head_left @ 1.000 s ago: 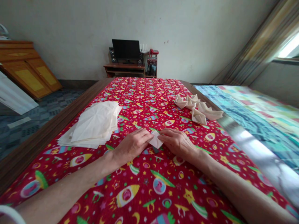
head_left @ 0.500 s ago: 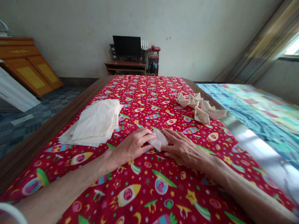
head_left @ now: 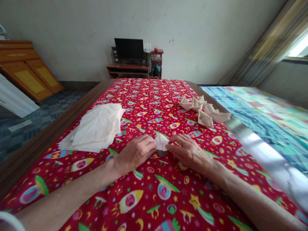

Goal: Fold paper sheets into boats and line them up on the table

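Note:
A small piece of folded white paper [head_left: 160, 141] lies low over the red patterned cloth, between my two hands. At its left edge, my left hand [head_left: 141, 148] has its fingers closed together on the paper. My right hand [head_left: 186, 148] pinches the opposite edge with curled fingers. The fingertips hide parts of the paper. To the left lies a stack of creased white paper sheets [head_left: 96, 126]. Several folded paper boats [head_left: 205, 118] sit in a cluster beyond my right hand.
The red cloth [head_left: 154, 96] covers the middle of a long brown table [head_left: 36, 149]. A bed with a patterned sheet [head_left: 243, 118] stands along the right. At the far wall are a monitor [head_left: 129, 49] and a desk [head_left: 128, 67]; a wooden cabinet [head_left: 31, 72] stands left.
The paper between my hands has changed shape and looks narrower. My left fingers have drawn closer together, and my right fingers have curled onto its edge. The view has shifted slightly.

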The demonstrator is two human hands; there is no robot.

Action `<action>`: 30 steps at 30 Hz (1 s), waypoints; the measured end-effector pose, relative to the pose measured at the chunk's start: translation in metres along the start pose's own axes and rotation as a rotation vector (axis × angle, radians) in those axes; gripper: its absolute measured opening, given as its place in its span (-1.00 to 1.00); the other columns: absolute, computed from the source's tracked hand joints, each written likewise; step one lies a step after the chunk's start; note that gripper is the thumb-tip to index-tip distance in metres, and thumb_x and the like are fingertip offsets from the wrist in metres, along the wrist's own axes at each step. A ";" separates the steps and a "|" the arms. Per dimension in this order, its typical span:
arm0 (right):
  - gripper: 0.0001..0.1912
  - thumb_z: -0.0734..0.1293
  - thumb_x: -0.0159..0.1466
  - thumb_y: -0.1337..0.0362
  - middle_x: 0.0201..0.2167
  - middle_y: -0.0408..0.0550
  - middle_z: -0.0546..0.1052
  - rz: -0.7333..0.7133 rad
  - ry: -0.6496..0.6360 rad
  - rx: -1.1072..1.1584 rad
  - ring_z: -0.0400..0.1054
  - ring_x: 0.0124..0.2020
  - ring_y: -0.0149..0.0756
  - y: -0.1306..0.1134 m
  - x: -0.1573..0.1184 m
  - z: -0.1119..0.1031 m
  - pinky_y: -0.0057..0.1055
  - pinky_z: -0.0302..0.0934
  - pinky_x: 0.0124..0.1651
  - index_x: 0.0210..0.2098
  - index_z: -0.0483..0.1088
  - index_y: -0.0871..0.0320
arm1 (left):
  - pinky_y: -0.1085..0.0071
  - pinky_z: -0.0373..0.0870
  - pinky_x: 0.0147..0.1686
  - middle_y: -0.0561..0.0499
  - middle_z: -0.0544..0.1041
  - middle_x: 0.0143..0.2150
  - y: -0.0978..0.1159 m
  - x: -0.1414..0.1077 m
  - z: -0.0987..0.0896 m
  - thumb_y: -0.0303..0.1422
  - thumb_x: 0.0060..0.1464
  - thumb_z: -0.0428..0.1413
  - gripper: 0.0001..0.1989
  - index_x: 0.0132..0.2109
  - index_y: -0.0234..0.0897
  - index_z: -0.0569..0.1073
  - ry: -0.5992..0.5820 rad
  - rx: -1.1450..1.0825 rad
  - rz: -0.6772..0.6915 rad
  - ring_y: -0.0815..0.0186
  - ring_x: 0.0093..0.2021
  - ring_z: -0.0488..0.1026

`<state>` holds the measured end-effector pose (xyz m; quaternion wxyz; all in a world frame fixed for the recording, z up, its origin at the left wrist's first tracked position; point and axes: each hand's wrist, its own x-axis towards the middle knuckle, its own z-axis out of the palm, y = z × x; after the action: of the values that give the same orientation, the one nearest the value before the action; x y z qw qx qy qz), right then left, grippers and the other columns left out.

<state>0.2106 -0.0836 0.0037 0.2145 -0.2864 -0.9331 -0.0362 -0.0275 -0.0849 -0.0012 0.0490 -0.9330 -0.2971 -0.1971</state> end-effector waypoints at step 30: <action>-0.76 0.22 0.31 0.20 -0.48 -0.14 0.41 0.432 0.034 0.202 0.25 -0.49 -0.44 -0.002 0.015 0.018 -0.52 0.06 -0.42 -0.42 0.42 0.15 | 0.47 0.34 -0.36 0.06 0.43 -0.42 -0.009 0.005 0.018 -0.42 0.12 0.10 -0.88 -0.39 -0.29 0.43 0.168 -0.326 -0.353 0.39 -0.40 0.41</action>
<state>0.1921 -0.0743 -0.0061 0.2606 -0.4557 -0.8453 0.0994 -0.0228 -0.0715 -0.0156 -0.1130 -0.8424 -0.4147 -0.3249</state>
